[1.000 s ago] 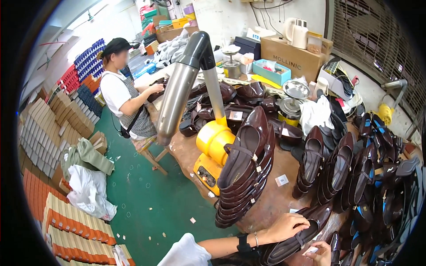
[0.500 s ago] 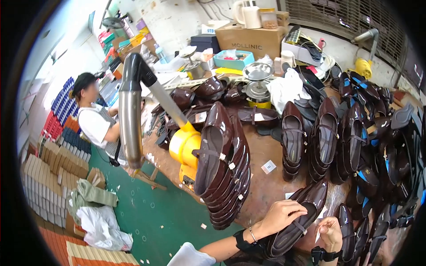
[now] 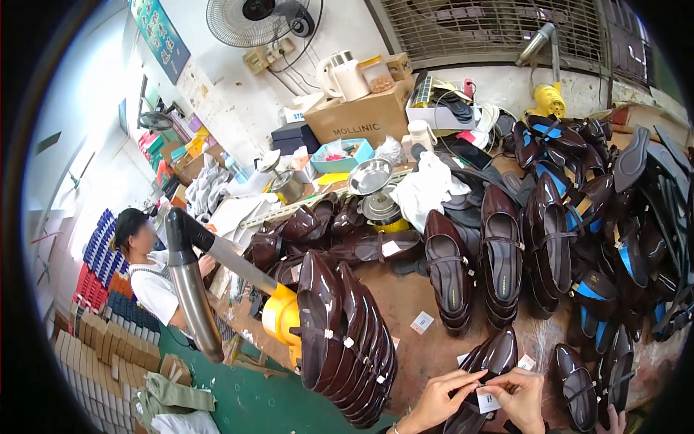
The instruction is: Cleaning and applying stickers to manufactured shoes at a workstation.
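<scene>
A glossy dark-brown strapped shoe (image 3: 499, 351) lies at the front of the table under my hands, its toe pointing away from me and its rear part hidden. Just above it, my right hand (image 3: 524, 394) pinches a small white square sticker (image 3: 488, 400) between thumb and fingers. My left hand (image 3: 442, 399) meets it from the left, thumb and fingertips pressed together close to the right fingertips. What the left fingers hold, if anything, is too small to make out. Another white sticker (image 3: 422, 322) lies on the table beyond.
Nested brown shoes (image 3: 347, 340) stand at left beside a yellow-based blower with a metal nozzle (image 3: 194, 289). More shoe stacks (image 3: 501, 253) line the right. Another person's fingers (image 3: 614, 418) show at the lower right. A metal dish (image 3: 370, 176) and white cloth (image 3: 426, 192) sit farther back.
My right hand has moved left over the shoe to my left hand, and the white sticker now shows plainly in it. The view has tilted up, so everything sits lower.
</scene>
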Demonstrator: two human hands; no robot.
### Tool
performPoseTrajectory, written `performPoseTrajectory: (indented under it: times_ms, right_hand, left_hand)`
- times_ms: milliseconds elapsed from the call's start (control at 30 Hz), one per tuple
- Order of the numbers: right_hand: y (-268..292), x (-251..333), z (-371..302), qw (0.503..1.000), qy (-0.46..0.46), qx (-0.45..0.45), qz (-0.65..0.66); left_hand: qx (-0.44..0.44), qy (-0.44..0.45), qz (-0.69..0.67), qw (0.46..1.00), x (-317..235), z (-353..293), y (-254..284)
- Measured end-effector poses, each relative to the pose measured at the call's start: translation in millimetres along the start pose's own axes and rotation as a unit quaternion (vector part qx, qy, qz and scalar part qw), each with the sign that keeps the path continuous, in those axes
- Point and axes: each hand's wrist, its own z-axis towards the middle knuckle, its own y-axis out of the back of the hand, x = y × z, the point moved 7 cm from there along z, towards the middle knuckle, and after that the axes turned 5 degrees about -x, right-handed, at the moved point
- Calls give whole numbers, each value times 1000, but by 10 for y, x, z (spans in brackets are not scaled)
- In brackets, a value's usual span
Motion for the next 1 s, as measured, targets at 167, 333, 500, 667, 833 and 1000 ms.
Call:
performPoseTrajectory:
  times_ms: [167,333,500,667,833,1000]
  right_hand:
    - [-45,51,77,1000,-23,-6,-7]
    - [-31,-1,111,999,-36,18,10]
    - [-55,62,149,998,-31,48,-27]
    - [-71,132,137,997,-17,61,-40]
    - [-102,285,113,993,10,54,-102]
    - [-70,343,83,993,-8,51,-105]
  left_hand:
    - [-7,95,45,994,-116,67,59]
    - [3,110,47,993,-151,99,55]
    - [-17,104,45,993,-116,73,84]
    - [-13,90,22,996,-145,35,115]
    - [-24,64,5,998,-128,0,120]
    - [-41,92,-27,995,-132,-41,75]
